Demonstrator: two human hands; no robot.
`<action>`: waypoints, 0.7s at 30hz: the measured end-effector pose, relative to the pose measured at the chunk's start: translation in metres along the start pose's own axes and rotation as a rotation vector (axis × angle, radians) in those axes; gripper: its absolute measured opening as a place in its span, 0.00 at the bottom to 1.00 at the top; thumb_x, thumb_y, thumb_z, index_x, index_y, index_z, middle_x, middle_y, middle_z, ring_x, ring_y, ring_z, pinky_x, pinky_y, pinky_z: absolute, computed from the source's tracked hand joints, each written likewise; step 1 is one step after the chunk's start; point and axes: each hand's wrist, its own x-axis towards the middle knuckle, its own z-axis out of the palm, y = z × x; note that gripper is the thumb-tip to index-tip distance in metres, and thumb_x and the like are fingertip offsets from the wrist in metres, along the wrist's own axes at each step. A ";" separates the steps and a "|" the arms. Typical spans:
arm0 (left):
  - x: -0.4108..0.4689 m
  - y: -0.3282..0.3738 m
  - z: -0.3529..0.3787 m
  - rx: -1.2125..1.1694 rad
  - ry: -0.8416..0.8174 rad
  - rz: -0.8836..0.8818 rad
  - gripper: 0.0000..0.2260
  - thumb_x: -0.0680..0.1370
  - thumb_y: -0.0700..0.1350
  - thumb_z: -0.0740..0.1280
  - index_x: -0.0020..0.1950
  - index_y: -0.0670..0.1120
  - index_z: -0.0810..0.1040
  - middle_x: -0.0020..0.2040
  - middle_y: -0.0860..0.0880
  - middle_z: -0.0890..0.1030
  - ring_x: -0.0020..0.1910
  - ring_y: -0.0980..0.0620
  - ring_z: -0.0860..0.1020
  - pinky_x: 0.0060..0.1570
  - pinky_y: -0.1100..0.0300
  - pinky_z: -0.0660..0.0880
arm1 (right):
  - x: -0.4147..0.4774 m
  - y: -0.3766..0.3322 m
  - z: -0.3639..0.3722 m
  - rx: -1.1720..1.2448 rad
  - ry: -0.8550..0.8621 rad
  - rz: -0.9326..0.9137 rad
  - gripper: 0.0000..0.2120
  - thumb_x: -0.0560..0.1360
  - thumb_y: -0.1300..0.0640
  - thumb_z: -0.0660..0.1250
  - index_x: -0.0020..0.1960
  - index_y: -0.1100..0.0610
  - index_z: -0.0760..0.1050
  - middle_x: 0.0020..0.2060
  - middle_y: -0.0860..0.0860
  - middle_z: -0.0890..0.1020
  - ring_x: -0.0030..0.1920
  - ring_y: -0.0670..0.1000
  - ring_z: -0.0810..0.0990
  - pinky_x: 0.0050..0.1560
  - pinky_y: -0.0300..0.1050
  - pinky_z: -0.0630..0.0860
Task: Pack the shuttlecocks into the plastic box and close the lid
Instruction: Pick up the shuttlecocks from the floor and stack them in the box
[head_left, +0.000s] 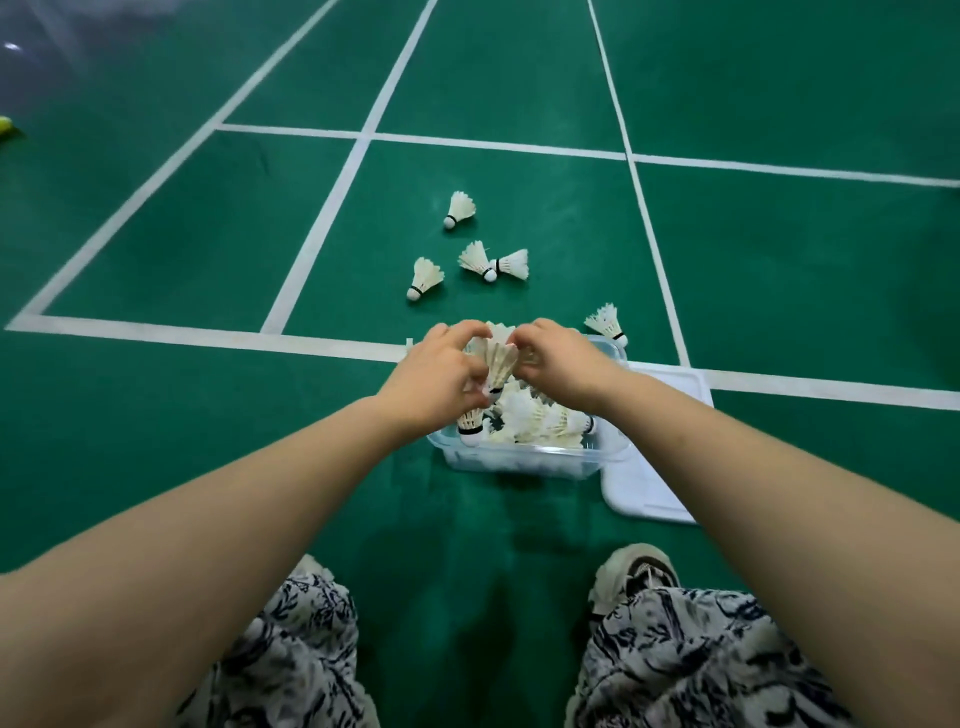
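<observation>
- plastic box (519, 453): clear, rectangular with rounded corners, open, on the court floor (208, 415), which is matte green with white painted lines.
- shuttlecock pile (545, 421): inside the box, jumbled up to the rim. White feather skirts, rounded white cork tips with black bands.
- held shuttlecock (501, 364): just above the pile, cork down, feather cone fanned upward.
- left hand (441, 374): fingers curled round the shuttlecock's lower part, near the cork.
- right hand (561, 364): fingertips pinch the feather skirt from the opposite side. Both hands are close together over the box.
- lid (660, 488): flat, whitish, a rounded rectangle on the floor against the box's right side.
- loose shuttlecocks (427, 275): four on the floor beyond the box, two of them touching.
- fifth shuttlecock (607, 322): just beside the box's far right corner.
- patterned trousers (701, 660) and a pale sneaker (634, 571): nearer than the box.
</observation>
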 end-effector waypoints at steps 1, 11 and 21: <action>0.000 0.001 0.002 -0.006 -0.009 0.001 0.12 0.73 0.51 0.69 0.50 0.44 0.82 0.70 0.48 0.65 0.62 0.45 0.66 0.62 0.57 0.61 | -0.002 0.002 0.001 0.020 -0.005 -0.002 0.11 0.77 0.56 0.64 0.59 0.57 0.74 0.57 0.55 0.75 0.56 0.56 0.75 0.54 0.44 0.70; 0.008 -0.007 0.014 -0.081 -0.054 -0.056 0.14 0.72 0.51 0.71 0.45 0.39 0.80 0.62 0.47 0.71 0.53 0.48 0.74 0.44 0.62 0.60 | 0.008 0.017 0.015 0.240 -0.042 -0.003 0.21 0.76 0.61 0.64 0.67 0.51 0.68 0.61 0.51 0.76 0.50 0.53 0.80 0.53 0.50 0.79; 0.011 -0.033 0.023 -0.160 0.020 -0.213 0.13 0.71 0.49 0.72 0.42 0.39 0.80 0.59 0.45 0.71 0.48 0.48 0.73 0.48 0.58 0.67 | 0.031 0.020 0.020 0.526 0.106 0.033 0.22 0.79 0.57 0.62 0.72 0.50 0.64 0.66 0.48 0.73 0.56 0.47 0.75 0.57 0.39 0.70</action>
